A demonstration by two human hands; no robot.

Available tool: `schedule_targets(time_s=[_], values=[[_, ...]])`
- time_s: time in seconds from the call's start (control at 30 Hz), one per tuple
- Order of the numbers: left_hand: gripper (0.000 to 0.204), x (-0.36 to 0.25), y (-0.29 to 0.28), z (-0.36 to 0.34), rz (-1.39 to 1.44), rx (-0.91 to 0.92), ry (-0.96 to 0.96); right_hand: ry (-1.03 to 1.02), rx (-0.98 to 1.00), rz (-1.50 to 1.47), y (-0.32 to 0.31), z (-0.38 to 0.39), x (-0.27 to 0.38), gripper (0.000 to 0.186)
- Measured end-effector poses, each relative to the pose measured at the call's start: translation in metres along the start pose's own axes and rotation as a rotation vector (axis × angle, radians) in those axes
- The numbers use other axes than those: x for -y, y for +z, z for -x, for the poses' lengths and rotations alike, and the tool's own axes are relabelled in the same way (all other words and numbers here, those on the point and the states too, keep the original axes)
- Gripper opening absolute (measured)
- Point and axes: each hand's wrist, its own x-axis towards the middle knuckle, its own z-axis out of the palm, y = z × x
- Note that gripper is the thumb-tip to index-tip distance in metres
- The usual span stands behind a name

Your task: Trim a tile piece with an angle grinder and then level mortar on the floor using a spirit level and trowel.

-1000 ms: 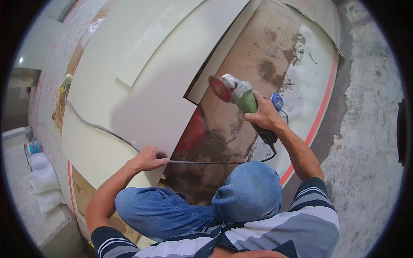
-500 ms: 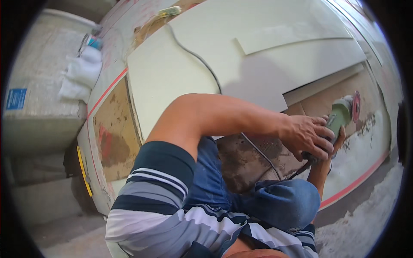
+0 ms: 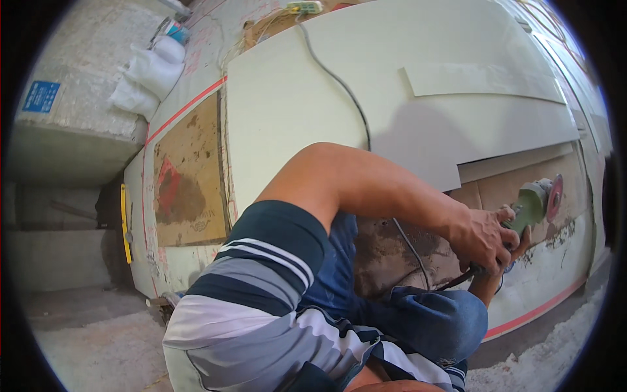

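Observation:
My left hand reaches across my body and grips the green angle grinder near its rear handle. My right hand is on the grinder too, partly hidden behind the left. The grinder's red disc faces right, above the stained brown board. A grey cord runs over a large cream panel and down by my bent knee. A narrower cream piece lies on the large panel.
White sacks and a small bucket stand at upper left. A yellow level lies beside a concrete step. A plywood piece is at my left, a power strip at the far edge.
My left hand left the cord and joined the right on the grinder, which swung right with its disc turned outward. The view turned, bringing more of the left side into sight.

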Motion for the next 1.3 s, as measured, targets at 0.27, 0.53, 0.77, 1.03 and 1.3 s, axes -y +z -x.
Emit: schedule_targets(time_s=[0.27, 0.53, 0.77, 1.03, 1.3], values=[[0.076, 0.023, -0.027, 0.035, 0.199, -0.341, -0.289, -0.077, -0.053, 0.228, 0.025, -0.039, 0.034, 0.056], [0.101, 0.059, -0.062, 0.058, 0.835, -0.635, -1.024, -0.365, 0.084, -0.14, 0.219, -0.04, -0.051, 0.072], [0.106, 0.019, -0.131, 0.104, 0.722, -0.952, -1.268, 0.428, 0.055, 0.356, 0.325, -0.02, -0.04, 0.057], [0.103, -0.076, -0.275, 0.118, 0.652, -1.174, -1.533, 0.836, 0.568, 0.436, 0.432, 0.058, -0.035, 0.049], [0.081, -0.173, -0.429, 0.086, 0.728, -1.076, -1.801, 0.595, 0.69, 1.252, 0.577, 0.23, 0.052, 0.039]])
